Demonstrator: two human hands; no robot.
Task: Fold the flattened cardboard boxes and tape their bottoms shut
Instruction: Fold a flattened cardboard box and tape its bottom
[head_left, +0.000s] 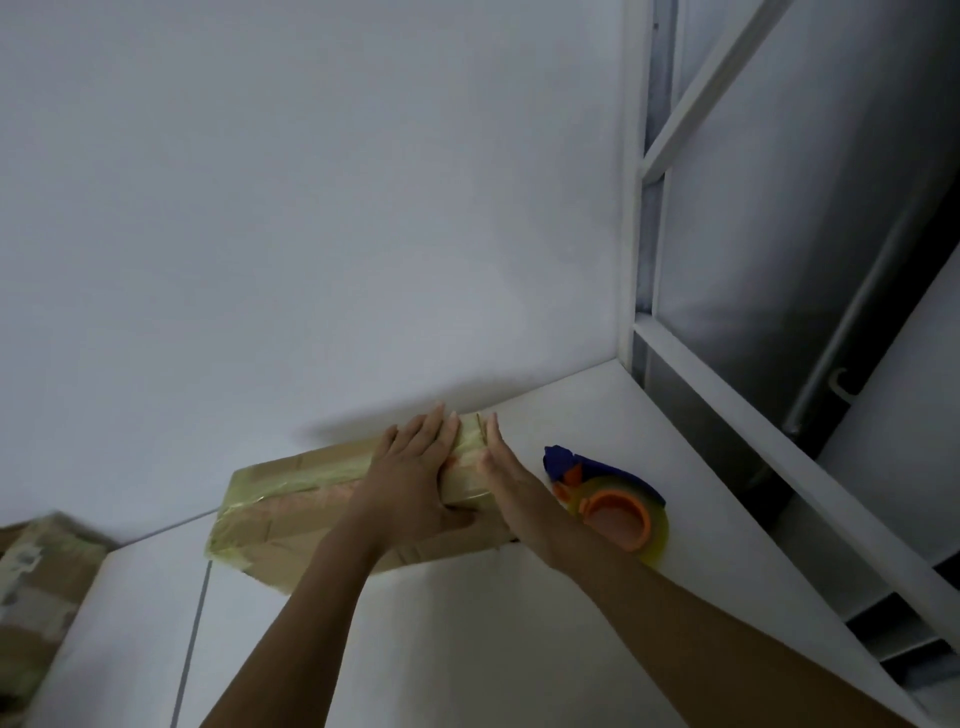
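Note:
A folded brown cardboard box (291, 499) lies on the white table (467, 649) against the wall, its upper face crossed by yellowish clear tape. My left hand (410, 478) presses flat on the box's right part, fingers straight, thumb down the near side. My right hand (501, 467) lies with straight fingers against the box's right end, over the tape there. A tape dispenser (613, 509) with a blue handle, orange hub and clear tape roll lies on the table just right of my right wrist.
Another taped cardboard box (36, 582) sits at the lower left edge of view. A white wall rises behind the table. A white metal frame (727, 405) and grey panels border the table on the right.

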